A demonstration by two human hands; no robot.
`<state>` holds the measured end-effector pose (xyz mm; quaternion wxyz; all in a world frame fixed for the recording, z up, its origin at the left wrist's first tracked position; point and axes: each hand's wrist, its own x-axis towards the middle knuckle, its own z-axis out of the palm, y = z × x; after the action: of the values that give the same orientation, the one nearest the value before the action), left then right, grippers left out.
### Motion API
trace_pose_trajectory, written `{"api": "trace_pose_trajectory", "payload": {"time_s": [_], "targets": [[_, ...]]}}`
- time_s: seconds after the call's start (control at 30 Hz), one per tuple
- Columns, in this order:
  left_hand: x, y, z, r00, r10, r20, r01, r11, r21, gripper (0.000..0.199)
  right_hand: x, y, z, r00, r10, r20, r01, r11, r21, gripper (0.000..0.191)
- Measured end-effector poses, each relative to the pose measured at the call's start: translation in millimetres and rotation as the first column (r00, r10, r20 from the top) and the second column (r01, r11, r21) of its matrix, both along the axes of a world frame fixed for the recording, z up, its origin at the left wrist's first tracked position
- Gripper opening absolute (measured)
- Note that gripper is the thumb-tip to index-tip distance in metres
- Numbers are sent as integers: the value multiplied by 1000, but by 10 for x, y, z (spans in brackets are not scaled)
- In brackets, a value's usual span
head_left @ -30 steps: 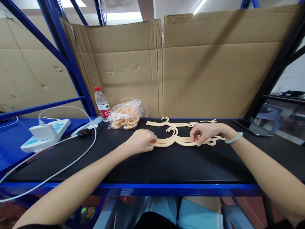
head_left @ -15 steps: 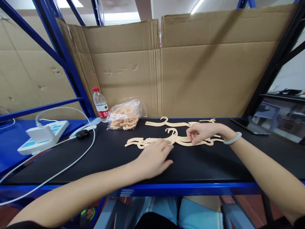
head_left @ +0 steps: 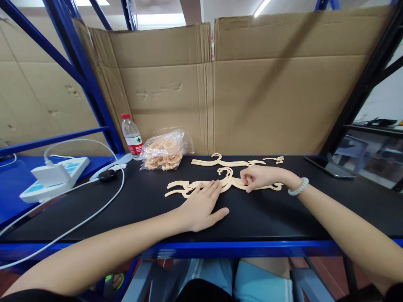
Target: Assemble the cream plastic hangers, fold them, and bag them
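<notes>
Several cream plastic hangers (head_left: 226, 183) lie stacked on the black tabletop, hooks pointing to the back. My left hand (head_left: 204, 206) rests flat with fingers stretched over the stack's left half. The fingers of my right hand (head_left: 256, 177) are curled and pressed together at the stack's right half, seemingly gripping a hanger arm; the fingertips are partly hidden. Behind the stack lies another cream hanger (head_left: 217, 162), with a small cream piece (head_left: 279, 160) to its right.
At the back left stand a water bottle (head_left: 132, 138) and a clear bag of cream rings (head_left: 165, 153). A white power strip (head_left: 55, 178) with looping cables lies at the left. A dark flat device (head_left: 330, 167) sits at the back right. Cardboard (head_left: 283, 96) walls the back.
My left hand's fingers have straightened and spread on the hangers. My right hand has moved a little to the left along the stack. The view has shifted slightly.
</notes>
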<state>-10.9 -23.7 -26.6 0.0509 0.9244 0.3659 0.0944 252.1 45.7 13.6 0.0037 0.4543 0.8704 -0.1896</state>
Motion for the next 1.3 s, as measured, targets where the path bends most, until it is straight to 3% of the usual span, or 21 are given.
{"api": "trace_pose_trajectory", "payload": {"time_s": [0.33, 0.43, 0.5, 0.57, 0.63, 0.7, 0.97, 1.3], "targets": [[-76, 280, -5, 1000, 7, 28, -7, 1000, -7, 70, 66, 114, -40, 998, 13, -68, -12, 1000, 13, 19], [-77, 294, -3, 999, 29, 44, -29, 999, 16, 71, 281, 261, 4, 975, -66, -213, 82, 994, 69, 24], [-73, 284, 5, 999, 21, 47, -22, 999, 35, 66, 520, 399, 10, 919, -185, -347, 271, 938, 217, 22], [-71, 267, 16, 999, -4, 47, 1, 998, 55, 58, 800, 543, -24, 853, -309, -420, 461, 824, 329, 18], [-73, 256, 24, 999, -24, 44, 21, 997, 77, 49, 1071, 663, -99, 779, -438, -448, 603, 718, 347, 21], [-75, 253, 26, 998, -34, 47, 29, 995, 92, 43, 1292, 741, -196, 741, -503, -445, 660, 669, 342, 26], [-69, 256, 26, 996, -36, 80, 26, 991, 129, 37, 1636, 823, -466, 813, -500, -299, 583, 696, 419, 20], [-47, 232, 26, 994, -46, 104, 31, 990, 136, 32, 1737, 1021, -732, 841, -483, -243, 532, 656, 535, 29]]}}
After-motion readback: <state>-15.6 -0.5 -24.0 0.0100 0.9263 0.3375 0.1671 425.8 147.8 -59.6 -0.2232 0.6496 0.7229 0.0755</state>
